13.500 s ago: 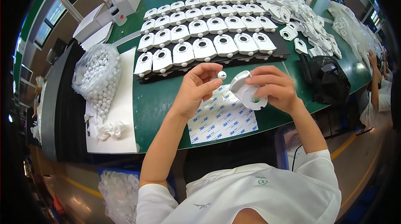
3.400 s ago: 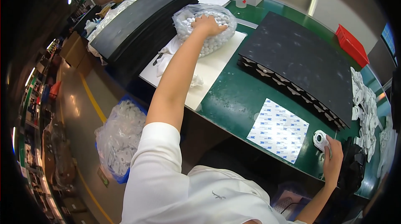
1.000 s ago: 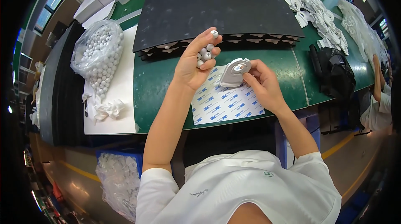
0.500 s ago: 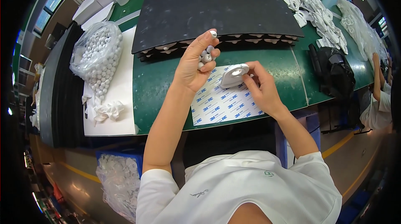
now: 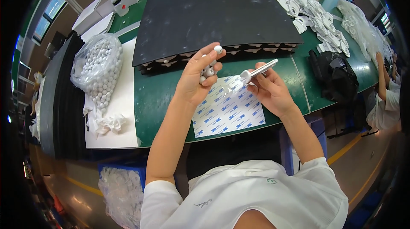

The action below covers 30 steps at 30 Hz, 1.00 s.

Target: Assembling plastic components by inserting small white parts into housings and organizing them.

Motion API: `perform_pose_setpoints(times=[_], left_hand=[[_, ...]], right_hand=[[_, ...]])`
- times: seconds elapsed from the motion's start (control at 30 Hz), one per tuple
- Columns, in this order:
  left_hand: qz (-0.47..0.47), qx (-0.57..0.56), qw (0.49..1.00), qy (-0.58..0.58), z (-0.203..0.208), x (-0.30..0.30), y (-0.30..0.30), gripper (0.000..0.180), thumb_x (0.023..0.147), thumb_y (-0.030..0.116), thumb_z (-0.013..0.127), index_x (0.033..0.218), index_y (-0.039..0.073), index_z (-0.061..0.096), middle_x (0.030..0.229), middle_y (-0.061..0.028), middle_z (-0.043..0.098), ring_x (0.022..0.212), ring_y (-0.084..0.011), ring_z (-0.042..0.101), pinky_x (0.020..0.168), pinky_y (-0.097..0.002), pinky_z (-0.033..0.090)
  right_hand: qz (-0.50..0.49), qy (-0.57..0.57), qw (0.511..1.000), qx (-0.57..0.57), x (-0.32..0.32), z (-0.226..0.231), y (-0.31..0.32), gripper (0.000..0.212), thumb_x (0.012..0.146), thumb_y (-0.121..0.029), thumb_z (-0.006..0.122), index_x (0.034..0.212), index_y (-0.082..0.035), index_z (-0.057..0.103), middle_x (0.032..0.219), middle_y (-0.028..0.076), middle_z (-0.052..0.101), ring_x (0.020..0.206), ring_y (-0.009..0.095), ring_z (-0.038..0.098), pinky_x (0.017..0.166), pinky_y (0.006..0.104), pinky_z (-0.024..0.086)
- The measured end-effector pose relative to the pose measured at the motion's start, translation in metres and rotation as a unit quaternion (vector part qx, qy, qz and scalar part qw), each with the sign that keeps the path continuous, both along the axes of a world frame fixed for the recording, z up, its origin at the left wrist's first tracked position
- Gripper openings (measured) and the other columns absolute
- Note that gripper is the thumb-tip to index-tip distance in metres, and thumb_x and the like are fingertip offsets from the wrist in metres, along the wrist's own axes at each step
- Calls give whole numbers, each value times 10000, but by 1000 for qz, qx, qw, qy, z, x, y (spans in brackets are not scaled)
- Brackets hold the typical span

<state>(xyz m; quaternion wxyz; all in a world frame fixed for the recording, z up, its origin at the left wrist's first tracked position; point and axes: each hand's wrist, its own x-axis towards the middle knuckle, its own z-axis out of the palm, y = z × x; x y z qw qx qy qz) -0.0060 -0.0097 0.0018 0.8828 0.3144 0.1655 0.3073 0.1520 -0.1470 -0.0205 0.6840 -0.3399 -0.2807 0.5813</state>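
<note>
Several small white balls [image 5: 208, 72] rest in the curled fingers of my left hand [image 5: 194, 75]. One more white ball [image 5: 218, 49] is pinched between thumb and forefinger at the top of that hand. To its right, my right hand [image 5: 273, 90] grips a flat white plastic part [image 5: 261, 67], turned edge-on, with a rounded knob-like end towards my left hand. What that end is exactly, I cannot tell. Below both hands, a white sheet with blue print [image 5: 228, 113] lies on the green table [image 5: 162, 113].
Stacked black foam sheets [image 5: 213, 15] with white parts between them stand beyond my hands. At left, a clear bag of white balls [image 5: 100, 67] and crumpled white paper [image 5: 111, 123] lie on a white board. White plastic parts [image 5: 316, 20] and a black bag [image 5: 335, 75] are at right.
My right hand has turned the white plastic part from showing its flat face to edge-on. My left hand still holds the balls, and the view has shifted slightly.
</note>
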Motion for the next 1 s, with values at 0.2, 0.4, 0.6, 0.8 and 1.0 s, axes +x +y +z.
perform_pose_setpoints(times=[0.2,0.4,0.6,0.8,1.0], left_hand=[[-21,28,999,38,1,2,-6,195,840,195,607,970,70,535,870,-45,517,652,-61,463,354,-124,272],[-22,32,998,50,3,3,-9,236,817,145,635,1023,75,543,893,-37,539,638,-45,454,360,-123,276],[-22,39,998,34,4,3,-7,331,808,87,630,1123,50,534,1002,-61,568,637,-39,458,364,-131,278],[-21,36,997,68,1,5,-7,322,815,91,622,1124,49,544,965,-49,581,641,-38,460,368,-133,268],[-14,52,996,78,1,8,-10,283,791,99,653,1057,58,565,854,-23,563,642,-47,462,380,-132,258]], right_hand=[[26,39,998,30,20,4,3,119,909,-109,473,1026,-120,456,1044,47,529,995,139,523,886,299,448],[-98,-367,899,216,35,21,11,219,741,-3,656,846,-78,478,1050,137,575,1001,220,545,871,323,435],[-158,-698,588,377,38,48,20,251,577,7,706,748,-76,542,992,107,628,928,285,574,762,340,485],[-139,-557,752,324,34,34,36,224,665,-6,684,815,-65,527,1008,116,612,938,245,578,798,333,478],[-87,-208,968,112,31,17,45,245,897,-90,503,1131,-33,461,1052,78,553,966,175,560,838,321,473]])
